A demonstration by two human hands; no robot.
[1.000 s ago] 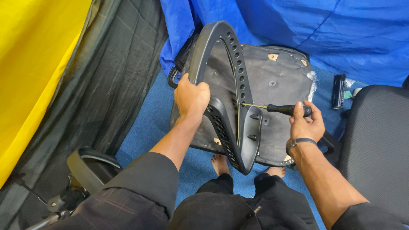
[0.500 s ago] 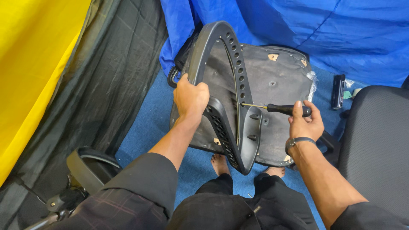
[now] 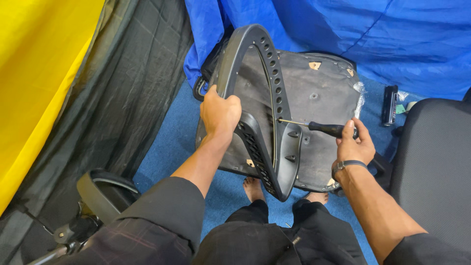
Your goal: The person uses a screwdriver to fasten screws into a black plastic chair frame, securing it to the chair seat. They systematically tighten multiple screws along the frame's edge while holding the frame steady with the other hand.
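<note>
Hands and parts sit almost exactly where they were half a second and a full second ago: the screwdriver has not shifted along its line, and the curved black plastic frame is at the same tilt, which suggests a slow turning of a fastener rather than any repositioning. The left hand is closed over the frame's outer edge about halfway down its arc, fingers wrapped round the far side and thumb on the near side, wrist straight and forearm reaching forward from the lap, holding the frame upright on its edge. The right hand is shut round the black handle of the screwdriver, held roughly level, its thin shaft pointing left so the tip meets the frame's inner face near a row of round holes; a dark band sits on that wrist. The frame stands against the upturned underside of a seat pan, which lies on the blue floor between the person's bare feet and a blue tarp.
</note>
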